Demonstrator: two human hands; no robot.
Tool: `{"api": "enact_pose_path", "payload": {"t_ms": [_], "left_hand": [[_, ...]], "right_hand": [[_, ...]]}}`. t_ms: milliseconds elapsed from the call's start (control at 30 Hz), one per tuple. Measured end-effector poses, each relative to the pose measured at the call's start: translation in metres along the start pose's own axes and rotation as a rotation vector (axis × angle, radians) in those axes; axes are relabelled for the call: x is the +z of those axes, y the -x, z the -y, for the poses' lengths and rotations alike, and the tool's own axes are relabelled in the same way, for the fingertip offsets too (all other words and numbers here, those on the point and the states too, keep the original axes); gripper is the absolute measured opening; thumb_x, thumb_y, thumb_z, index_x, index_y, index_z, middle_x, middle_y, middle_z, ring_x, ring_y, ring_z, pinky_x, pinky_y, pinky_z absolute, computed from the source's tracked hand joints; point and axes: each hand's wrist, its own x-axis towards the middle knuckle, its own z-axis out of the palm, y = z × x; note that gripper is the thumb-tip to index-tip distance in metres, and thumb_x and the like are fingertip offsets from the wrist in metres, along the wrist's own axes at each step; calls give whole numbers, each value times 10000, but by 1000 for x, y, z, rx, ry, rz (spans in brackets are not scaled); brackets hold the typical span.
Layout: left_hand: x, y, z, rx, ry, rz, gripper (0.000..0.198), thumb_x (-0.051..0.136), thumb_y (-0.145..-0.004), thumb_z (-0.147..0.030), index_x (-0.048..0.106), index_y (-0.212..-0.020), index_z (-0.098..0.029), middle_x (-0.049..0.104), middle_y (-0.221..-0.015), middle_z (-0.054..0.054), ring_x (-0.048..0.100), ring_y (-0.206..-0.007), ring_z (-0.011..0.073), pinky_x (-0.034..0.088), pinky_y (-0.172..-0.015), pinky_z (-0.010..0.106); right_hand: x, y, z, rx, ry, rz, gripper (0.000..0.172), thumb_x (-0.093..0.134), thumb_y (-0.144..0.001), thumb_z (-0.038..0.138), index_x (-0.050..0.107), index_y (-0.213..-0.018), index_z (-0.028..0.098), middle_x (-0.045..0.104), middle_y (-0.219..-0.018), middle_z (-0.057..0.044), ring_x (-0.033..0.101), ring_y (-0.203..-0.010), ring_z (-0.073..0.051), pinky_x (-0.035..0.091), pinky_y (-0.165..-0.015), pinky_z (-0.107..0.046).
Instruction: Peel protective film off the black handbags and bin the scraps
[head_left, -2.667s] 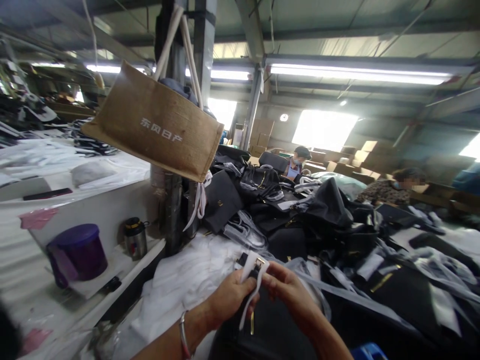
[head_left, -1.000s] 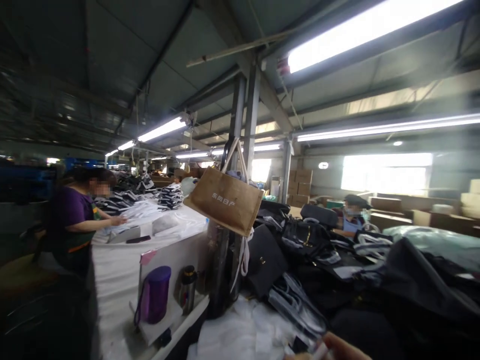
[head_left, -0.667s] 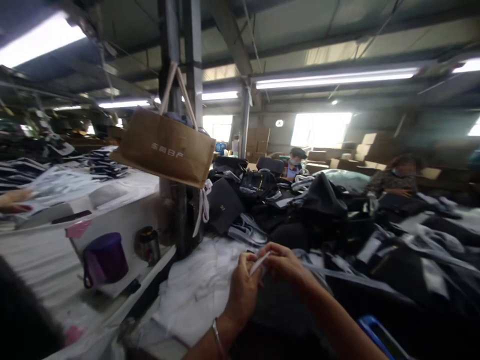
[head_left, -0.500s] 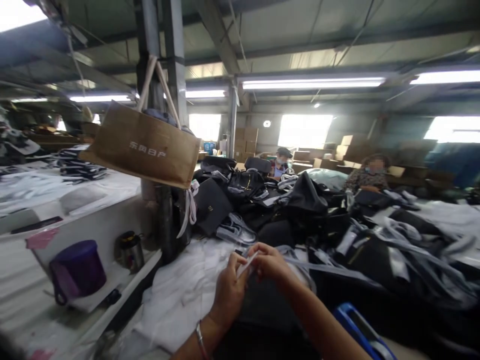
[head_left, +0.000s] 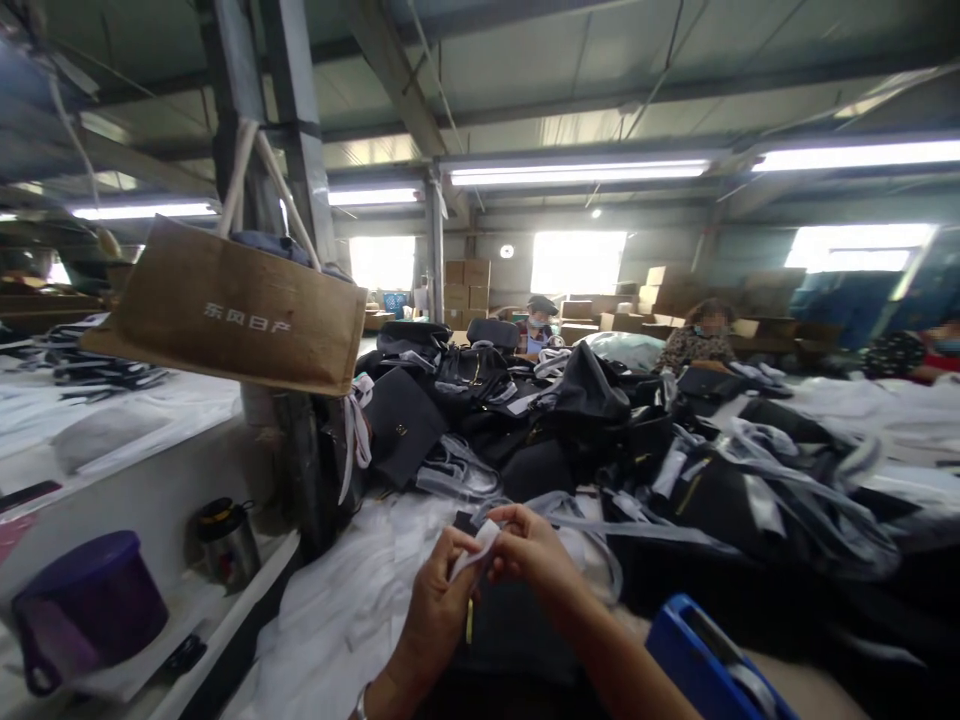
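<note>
My left hand [head_left: 435,595] and my right hand [head_left: 534,548] meet low in the middle of the view, both with fingers pinched. Between them is a small white strip [head_left: 477,548], its ends partly covered by the fingers; its material is unclear. Right below my hands lies a dark bag-like piece [head_left: 517,630], mostly in shadow, with a short yellow strip [head_left: 470,620] beside my left hand. Grey-wrapped straps [head_left: 622,525] run just behind my right hand. A blue tape dispenser [head_left: 694,650] stands to the right of my right forearm.
Black bags [head_left: 540,465] with wrapped straps are heaped ahead. White sheeting [head_left: 337,590] spreads at left. A brown tote bag [head_left: 247,320] hangs from a metal post [head_left: 300,160]. A purple container [head_left: 94,600] and a flask [head_left: 227,545] stand on a low shelf. Several people sit beyond the heap.
The view has turned to the right, so the surroundings sit further left. The white strip shows more between my fingers, and the yellow strip has come into sight.
</note>
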Motion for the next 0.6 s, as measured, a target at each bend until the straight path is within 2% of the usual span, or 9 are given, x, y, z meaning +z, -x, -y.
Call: {"api": "enact_pose_path", "payload": {"t_ms": [167,300,400,600], "left_hand": [[0,-2,6,-70,149,-57,200,570,-893,-400,470,-898,-227,602,-661,-53,504,-497,79,361,-449,171],[0,-3,8,-95,219,-73,240,590,-878,-420,452,-915,-228,636,-689,-40,537,-498,82,386,-454,173],[-1,-1,10,-100,225,-77,240,592,-879,-414,451,-925,-226,648,-693,-31,548,-504,86,397,-461,177],[-1,3,12,-80,156,-92,217,564,-895,-419,456,-917,-232,637,-674,-39,549,-525,101,407,-475,191]], "right_hand": [[6,3,-10,-172,109,-1,348,635,-685,242,518,-1007,181,548,-639,77,606,-507,-135,497,-523,-267],[9,8,-13,-321,261,-73,235,575,-776,189,485,-993,211,526,-649,79,614,-522,-136,464,-499,-246],[10,8,-13,-321,256,-70,197,564,-795,188,471,-966,216,525,-654,75,623,-532,-140,470,-505,-248],[13,4,-17,-258,175,-82,257,574,-788,226,474,-1024,203,512,-657,82,604,-486,-134,486,-476,-252]]}}
